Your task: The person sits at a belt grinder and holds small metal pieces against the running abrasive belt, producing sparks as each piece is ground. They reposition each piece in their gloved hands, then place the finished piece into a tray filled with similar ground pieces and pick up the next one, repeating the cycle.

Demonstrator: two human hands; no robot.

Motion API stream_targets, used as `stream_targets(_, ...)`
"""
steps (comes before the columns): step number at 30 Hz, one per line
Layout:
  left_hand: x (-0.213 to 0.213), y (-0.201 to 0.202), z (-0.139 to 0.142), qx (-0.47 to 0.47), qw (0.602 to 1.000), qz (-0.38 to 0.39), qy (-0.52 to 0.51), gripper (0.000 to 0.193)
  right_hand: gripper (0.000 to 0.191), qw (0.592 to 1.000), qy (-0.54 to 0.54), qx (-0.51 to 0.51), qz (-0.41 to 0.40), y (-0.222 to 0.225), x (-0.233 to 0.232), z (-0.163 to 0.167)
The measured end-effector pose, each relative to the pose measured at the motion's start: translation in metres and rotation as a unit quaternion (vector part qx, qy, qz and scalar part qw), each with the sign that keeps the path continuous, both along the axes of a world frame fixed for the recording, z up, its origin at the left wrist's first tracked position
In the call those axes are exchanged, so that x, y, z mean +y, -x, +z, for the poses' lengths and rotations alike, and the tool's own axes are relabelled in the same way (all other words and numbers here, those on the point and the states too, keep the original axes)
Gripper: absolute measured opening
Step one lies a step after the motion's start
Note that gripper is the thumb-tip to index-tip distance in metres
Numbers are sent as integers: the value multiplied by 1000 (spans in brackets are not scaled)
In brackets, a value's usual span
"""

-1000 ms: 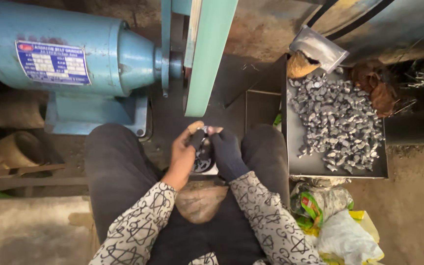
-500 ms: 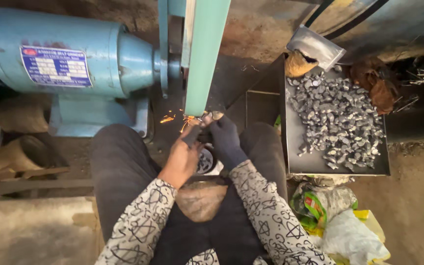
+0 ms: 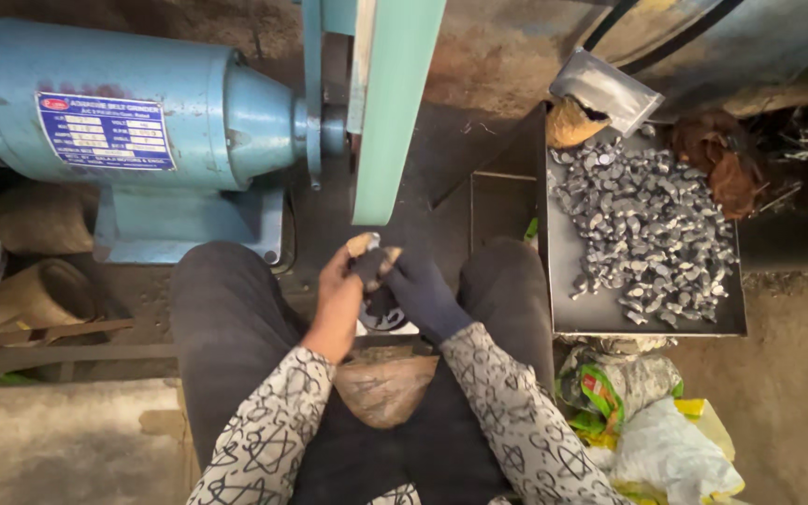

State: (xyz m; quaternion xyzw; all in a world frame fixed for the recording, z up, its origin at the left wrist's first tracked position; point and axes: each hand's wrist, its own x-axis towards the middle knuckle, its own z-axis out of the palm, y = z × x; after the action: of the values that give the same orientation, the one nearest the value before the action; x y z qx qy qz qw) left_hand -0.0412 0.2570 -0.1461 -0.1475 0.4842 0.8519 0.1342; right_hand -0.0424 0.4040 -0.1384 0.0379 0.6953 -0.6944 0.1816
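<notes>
- Head view: my bare left hand and gloved right hand both pinch a small metal part, fingers closed.
- Part sits just below the green grinder belt; tray of grey parts to my right.

Grimy concrete floor, blue motor housing at left, dim workshop light, clutter along the edges.

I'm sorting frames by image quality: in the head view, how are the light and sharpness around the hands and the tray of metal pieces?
Head view: soft, even light, no hard glare; metal pieces in the tray sharp; left hand and gloved right hand slightly soft; the small part between them dark, hard to read.
</notes>
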Motion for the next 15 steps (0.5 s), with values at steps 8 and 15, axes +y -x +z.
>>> stream_targets(8,6,16,-20,-14,998,12,64,35,24,986,-155,54,36,17,3,0)
stream_targets(15,-3,-10,-25,208,939,-158,222,70,30,746,-582,210,246,31,81,32)
